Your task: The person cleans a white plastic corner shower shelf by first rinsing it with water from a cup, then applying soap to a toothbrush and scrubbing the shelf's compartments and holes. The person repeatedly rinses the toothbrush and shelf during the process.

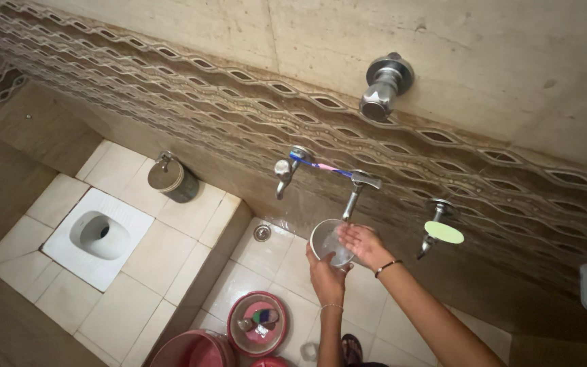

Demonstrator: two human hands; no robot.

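Both hands (344, 261) hold glass (329, 242) under tap (356, 192)

Under the middle tap (358, 190) on the tiled wall (191, 102), the left hand (326, 275) grips a clear glass (331, 243). The right hand (365, 243) reaches its fingers into the glass's mouth. A red basin (259, 325) sits on the floor (266, 272) below.
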